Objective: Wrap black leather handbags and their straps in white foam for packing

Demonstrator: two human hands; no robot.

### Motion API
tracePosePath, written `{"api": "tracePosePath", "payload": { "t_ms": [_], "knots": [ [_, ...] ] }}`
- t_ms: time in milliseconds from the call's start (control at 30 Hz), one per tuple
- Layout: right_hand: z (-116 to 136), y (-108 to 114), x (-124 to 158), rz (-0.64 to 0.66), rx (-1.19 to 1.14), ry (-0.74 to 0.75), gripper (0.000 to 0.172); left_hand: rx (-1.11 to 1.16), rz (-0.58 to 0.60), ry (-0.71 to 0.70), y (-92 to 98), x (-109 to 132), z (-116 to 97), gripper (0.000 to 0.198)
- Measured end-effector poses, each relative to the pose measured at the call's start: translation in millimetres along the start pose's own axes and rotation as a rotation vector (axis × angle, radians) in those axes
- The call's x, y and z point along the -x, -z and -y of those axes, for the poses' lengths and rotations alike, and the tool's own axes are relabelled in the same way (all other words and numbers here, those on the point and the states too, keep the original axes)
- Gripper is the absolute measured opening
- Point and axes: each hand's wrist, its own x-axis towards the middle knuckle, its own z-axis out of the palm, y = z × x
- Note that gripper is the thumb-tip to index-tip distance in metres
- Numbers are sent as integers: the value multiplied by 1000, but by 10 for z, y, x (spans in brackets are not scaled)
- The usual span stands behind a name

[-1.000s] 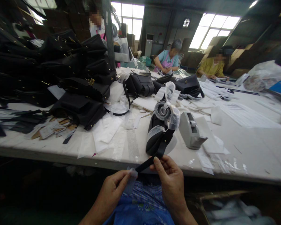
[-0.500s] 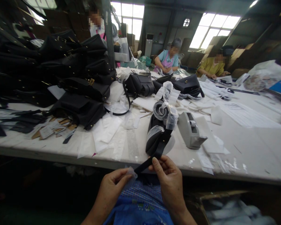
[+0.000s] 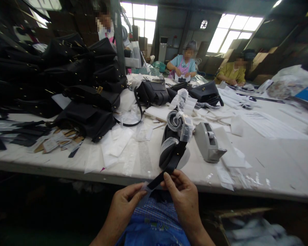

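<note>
A black handbag stands at the table's front edge, its upper part wrapped in clear plastic with a coiled, wrapped piece on top. From it a black strap runs down toward me past the edge. My right hand is closed on the strap, thumb on top. My left hand pinches the strap's lower end together with a thin translucent wrapping sheet. A grey tape dispenser stands just right of the bag.
A tall pile of black handbags fills the left of the table. White paper sheets and tags lie in front. Co-workers sit across the table. Below right is an open carton with pale wrapped items.
Both hands keep their hold, and the strap and bag have shifted very slightly left. Across the table, a co-worker's hands have moved over a white piece.
</note>
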Motion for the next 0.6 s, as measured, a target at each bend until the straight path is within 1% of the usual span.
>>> {"api": "tracePosePath", "payload": {
  "t_ms": [133,233,333,433,500,600],
  "knots": [
    [-18,48,-38,101,88,27,27,54,69,-7,-61,-76,-84,32],
    [-59,134,-81,128,239,89,26,104,100,14,-166,-147,-145,34],
    [-108,250,-102,89,308,133,33,212,90,57,-323,-207,-200,37],
    [-137,358,-84,17,294,85,47,363,66,86,-509,-266,-258,40],
    [-136,407,-67,22,283,86,46,439,29,76,-628,-315,-289,41],
    [-125,437,-87,55,220,104,37,518,2,84,-765,-411,-307,43]
  ]
}}
